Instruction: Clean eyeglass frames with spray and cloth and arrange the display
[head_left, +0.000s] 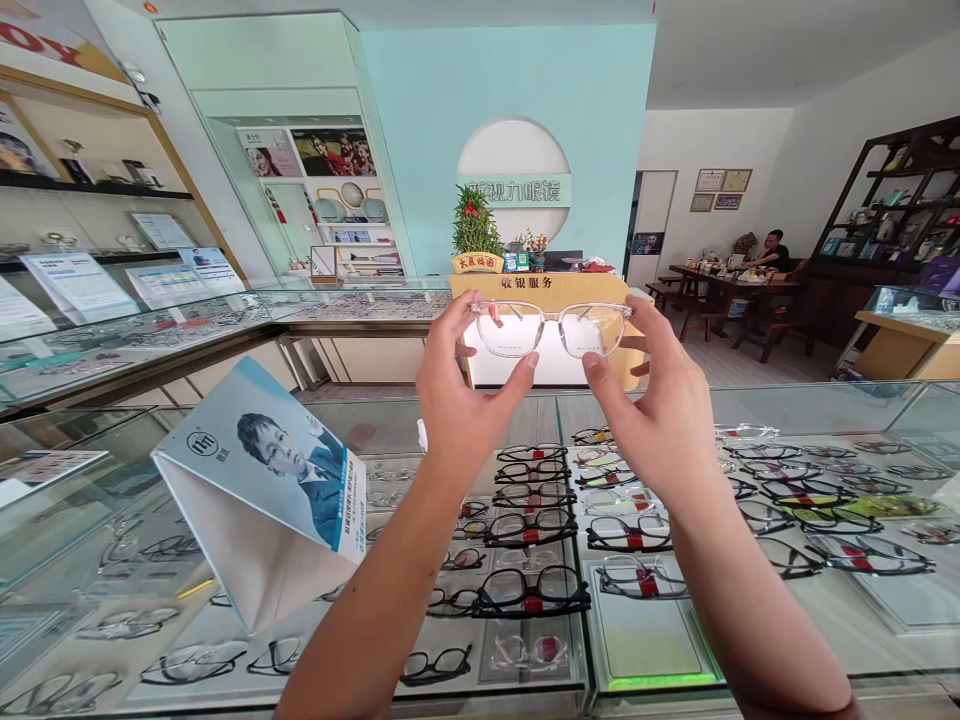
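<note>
The spectacles (552, 316) are sitting just above the centre of the frame, between my left hand (466, 390) and my right hand (666, 405), their long axis running from left to right, so neither hand is being nearer. Their thin rims are looking clear and colourless, with small print showing on the lenses, and my fingers are gripping both outer ends, though I cannot tell whether the thumbs are touching. In the lower half, a glass display case (825, 405) is holding many dark pairs (531, 526).
</note>
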